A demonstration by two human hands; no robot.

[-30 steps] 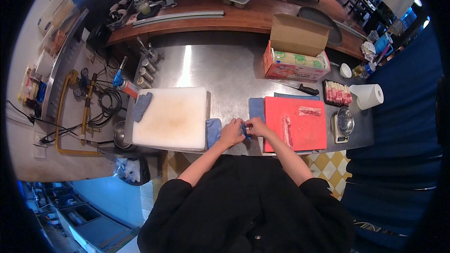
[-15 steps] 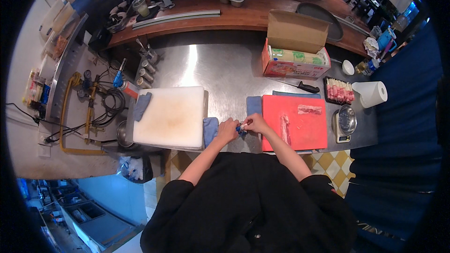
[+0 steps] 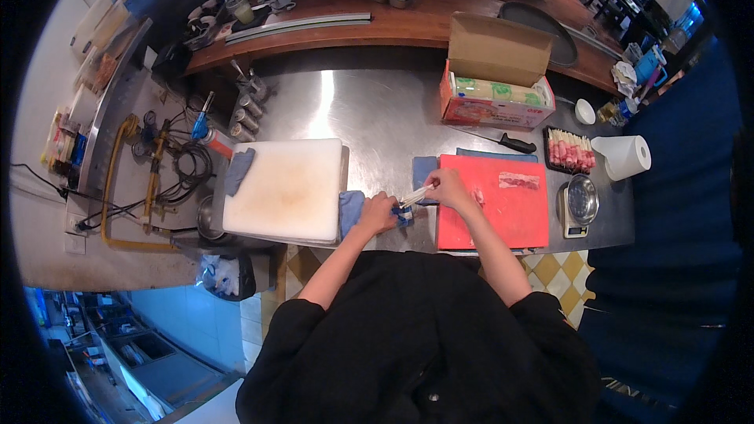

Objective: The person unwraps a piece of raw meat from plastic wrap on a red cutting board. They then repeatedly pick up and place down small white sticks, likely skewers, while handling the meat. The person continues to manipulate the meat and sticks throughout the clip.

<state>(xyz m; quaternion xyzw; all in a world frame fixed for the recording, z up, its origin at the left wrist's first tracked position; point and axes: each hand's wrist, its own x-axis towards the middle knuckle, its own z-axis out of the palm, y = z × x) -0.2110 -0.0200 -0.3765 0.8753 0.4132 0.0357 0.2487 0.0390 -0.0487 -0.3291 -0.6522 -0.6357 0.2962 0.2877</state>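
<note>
Now: we have the right hand over the far-left part of the red cutting board, its fingertips pinching the right end of a bundle of thin pale strands. The left hand is curled at the bundle's left end; we cannot tell whether it is closed on the strands or on the blue packet just beside it.

Change: half a second ago the hands were closer together and only a small pale tip showed between them; the right hand has since moved far and right, and we see a longer stretch of strands. We judge that the bundle is being drawn out.

One meat strip lies flat at the board's far side; the other, nearer, is now mostly behind the right forearm.
</note>
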